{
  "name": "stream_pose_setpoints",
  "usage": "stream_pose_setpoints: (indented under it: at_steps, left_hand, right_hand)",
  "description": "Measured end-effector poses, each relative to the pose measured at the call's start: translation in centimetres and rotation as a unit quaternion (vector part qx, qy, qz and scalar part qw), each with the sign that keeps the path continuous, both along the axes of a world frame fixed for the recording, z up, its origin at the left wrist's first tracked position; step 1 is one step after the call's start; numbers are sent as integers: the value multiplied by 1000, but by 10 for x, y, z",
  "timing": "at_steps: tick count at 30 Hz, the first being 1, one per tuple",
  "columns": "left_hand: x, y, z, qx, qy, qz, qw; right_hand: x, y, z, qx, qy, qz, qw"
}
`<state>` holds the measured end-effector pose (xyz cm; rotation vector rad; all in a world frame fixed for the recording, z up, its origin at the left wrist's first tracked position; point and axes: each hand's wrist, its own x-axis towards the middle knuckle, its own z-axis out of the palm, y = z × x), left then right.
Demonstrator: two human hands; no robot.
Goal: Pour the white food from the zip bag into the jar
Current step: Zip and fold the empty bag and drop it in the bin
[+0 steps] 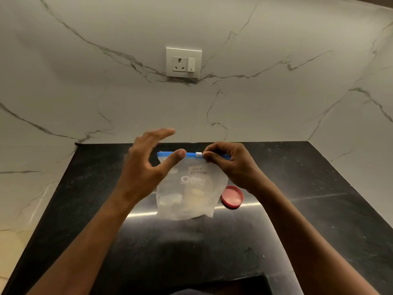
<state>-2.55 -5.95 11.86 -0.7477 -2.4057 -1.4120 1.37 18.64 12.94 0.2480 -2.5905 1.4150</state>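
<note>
A clear zip bag [187,194] with a blue zip strip and a handwritten label hangs upright over the black counter [297,209]. Little white food shows inside it. My right hand [229,165] pinches the blue strip next to the white slider [198,154]. My left hand [146,165] is spread, its thumb tip touching the strip's left part, fingers apart above it. Through the bag I see a pale jar-like shape [196,193] behind it, blurred. A red lid [232,196] lies flat on the counter just right of the bag.
White marble walls close off the back and right of the counter. A wall socket with a switch [184,62] sits on the back wall above the bag. A dark box edge [244,284] shows at the near counter edge.
</note>
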Motion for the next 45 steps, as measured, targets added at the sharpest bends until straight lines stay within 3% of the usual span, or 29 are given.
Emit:
stream_pose_setpoints:
  at_steps: [4, 10, 18, 20, 22, 24, 27, 30, 34, 40, 45]
  left_hand:
    - [-5, 17, 30, -187, 38, -85, 978]
    - [-2, 17, 38, -207, 79, -75, 972]
    - [-18, -14, 34, -100, -56, -95, 989]
    - [-19, -12, 29, -29, -117, -102, 987]
    - [-15, -7, 21, 93, -260, -142, 951]
    - [-6, 1, 5, 140, -354, -177, 907]
    - [10, 13, -13, 173, -372, -150, 899]
    - [13, 18, -21, 257, -387, -112, 878]
    - [16, 17, -23, 287, -412, -137, 854]
    - [10, 7, -21, 287, -485, -167, 809]
    - [12, 9, -22, 371, -538, -164, 739]
  right_hand:
    - [3, -12, 7, 40, 31, 19, 999]
    - [10, -9, 13, 74, 53, 1, 996]
    - [12, 16, 25, -36, 2, -27, 999]
    - [10, 17, 25, -74, -10, -20, 997]
    - [8, 19, 24, -114, -15, -25, 993]
    - [6, 22, 22, -139, -18, -43, 989]
    - [6, 28, 14, -224, -27, -93, 970]
    - [14, 30, -7, -355, -103, -132, 920]
    - [41, 9, -51, -379, -242, -7, 893]
    - [40, 5, -55, -443, -191, -13, 876]
    - [40, 8, -47, -531, -201, -84, 819]
